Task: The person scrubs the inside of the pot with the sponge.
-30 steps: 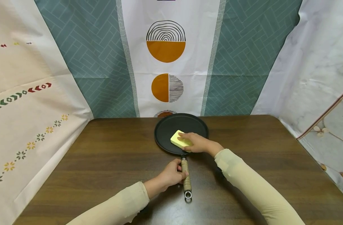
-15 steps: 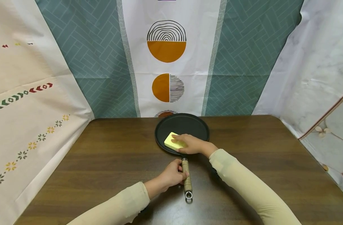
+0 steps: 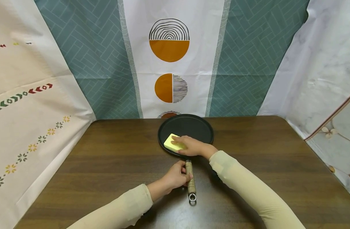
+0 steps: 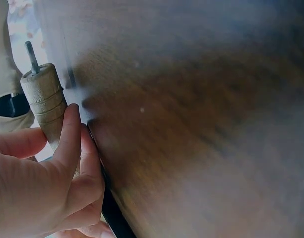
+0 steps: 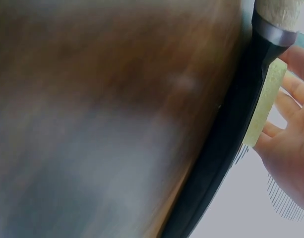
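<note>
A round black flat pan [image 3: 189, 128] lies on the table, its wooden handle [image 3: 191, 183] pointing toward the person. My left hand [image 3: 175, 176] grips that handle around its middle, thumb on one side and fingers on the other. In the left wrist view the ringed end of the wooden handle [image 4: 45, 96] sticks out past the fingers. On the near left part of the pan sits a pale yellow sponge [image 3: 170, 143]. My right hand [image 3: 192, 146] holds the sponge from above, fingers spread over it. The right wrist view shows the sponge [image 5: 266, 101] flat against the pan [image 5: 216, 134].
The brown wooden table [image 3: 114, 149] extends to both sides of the pan. A patterned cloth backdrop [image 3: 172, 70] hangs along its far edge, right behind the pan. Light cloths [image 3: 43, 105] hang at the left and right sides.
My right hand has slid the sponge leftward across the pan, from near its middle to its near left part. The left hand keeps its grip on the handle, and the pan stays put.
</note>
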{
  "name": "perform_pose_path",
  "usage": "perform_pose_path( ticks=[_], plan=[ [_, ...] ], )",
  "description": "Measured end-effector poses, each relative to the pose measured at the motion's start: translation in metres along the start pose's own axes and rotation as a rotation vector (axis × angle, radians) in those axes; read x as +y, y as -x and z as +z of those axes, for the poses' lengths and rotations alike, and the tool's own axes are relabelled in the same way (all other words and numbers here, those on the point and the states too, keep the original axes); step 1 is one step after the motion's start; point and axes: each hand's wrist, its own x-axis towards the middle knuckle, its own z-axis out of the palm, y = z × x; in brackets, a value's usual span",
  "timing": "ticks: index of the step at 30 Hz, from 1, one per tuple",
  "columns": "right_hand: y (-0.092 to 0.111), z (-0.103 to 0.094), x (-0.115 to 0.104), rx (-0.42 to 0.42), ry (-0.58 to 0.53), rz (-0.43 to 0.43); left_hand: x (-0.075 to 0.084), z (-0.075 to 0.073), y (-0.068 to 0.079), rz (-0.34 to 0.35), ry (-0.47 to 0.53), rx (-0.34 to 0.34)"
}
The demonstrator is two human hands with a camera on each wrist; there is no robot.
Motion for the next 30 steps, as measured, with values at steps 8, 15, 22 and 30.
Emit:
perform_pose_path(
  ticks=[8,15,22,30],
  plan=[
    [-0.009,0.001,-0.003,0.019,0.026,0.000,0.002,-0.001,-0.001,0.001,-0.016,0.009],
    [-0.015,0.004,-0.007,0.040,-0.006,0.029,0.001,-0.002,-0.001,-0.008,-0.017,0.001],
    [-0.022,0.004,-0.009,0.049,0.016,0.059,0.002,-0.002,0.000,-0.009,-0.005,-0.002],
    [-0.033,0.003,-0.009,0.034,0.014,0.099,0.001,0.000,0.001,-0.004,0.023,0.003]
  ],
)
